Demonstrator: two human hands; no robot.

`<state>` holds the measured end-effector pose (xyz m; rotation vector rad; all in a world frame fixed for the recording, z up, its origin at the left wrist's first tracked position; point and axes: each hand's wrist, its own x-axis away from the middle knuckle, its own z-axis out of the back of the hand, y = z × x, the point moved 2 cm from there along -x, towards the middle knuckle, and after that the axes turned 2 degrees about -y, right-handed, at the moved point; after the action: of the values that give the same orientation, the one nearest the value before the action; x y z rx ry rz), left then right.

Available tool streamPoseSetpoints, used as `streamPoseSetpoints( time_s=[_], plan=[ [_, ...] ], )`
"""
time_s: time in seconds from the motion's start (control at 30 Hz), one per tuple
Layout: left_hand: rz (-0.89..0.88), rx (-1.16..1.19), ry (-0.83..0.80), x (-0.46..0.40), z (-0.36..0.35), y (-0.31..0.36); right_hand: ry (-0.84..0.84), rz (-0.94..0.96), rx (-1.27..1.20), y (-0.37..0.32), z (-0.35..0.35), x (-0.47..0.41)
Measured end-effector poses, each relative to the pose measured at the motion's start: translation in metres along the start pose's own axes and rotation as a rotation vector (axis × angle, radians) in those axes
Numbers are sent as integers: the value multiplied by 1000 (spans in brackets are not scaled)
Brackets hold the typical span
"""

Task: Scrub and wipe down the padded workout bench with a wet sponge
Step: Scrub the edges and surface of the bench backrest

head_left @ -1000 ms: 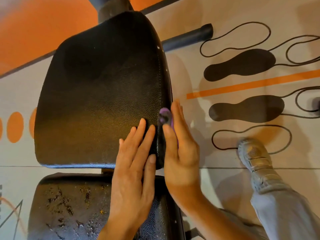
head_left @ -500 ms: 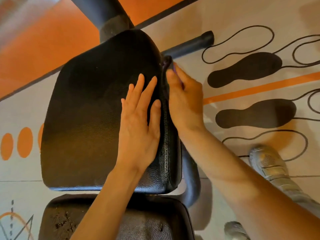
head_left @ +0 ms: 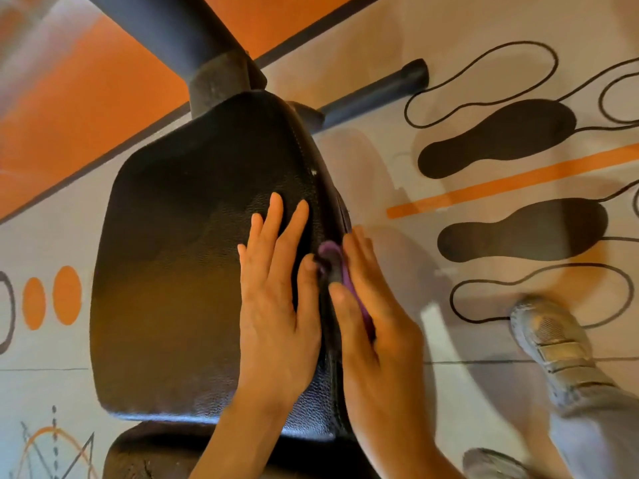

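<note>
Two bare hands work the black, grained, padded bench back (head_left: 179, 271); the left hand (head_left: 276, 305) lies flat on the top face with fingers straight, gripping nothing, seemingly to steady the pad; the right hand (head_left: 370, 323), fingers nearly straight, presses a purple soft sponge (head_left: 333, 267) against the pad's right side edge, probably so the stitched seam gets scrubbed.

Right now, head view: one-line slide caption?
Left hand flat on bench pad, right hand pressing purple sponge against its side edge.
</note>
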<state>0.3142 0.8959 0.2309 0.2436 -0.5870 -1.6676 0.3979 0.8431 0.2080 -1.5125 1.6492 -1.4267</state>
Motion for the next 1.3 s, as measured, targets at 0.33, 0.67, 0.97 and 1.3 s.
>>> streamPoseSetpoints(
  time_s=[0.33, 0.67, 0.97, 1.3],
  plan=[
    [34, -43, -13, -2, 1, 3, 19, -38, -62, 3, -1, -34],
    [67, -11, 88, -35, 17, -3, 87, -71, -84, -6, -8, -123],
    [86, -115, 128, -71, 12, -22, -60, -22, 135, -10, -22, -157],
    [95, -124, 144, -71, 11, -21, -92, 27, 207, -13, -18, -158]
  ],
)
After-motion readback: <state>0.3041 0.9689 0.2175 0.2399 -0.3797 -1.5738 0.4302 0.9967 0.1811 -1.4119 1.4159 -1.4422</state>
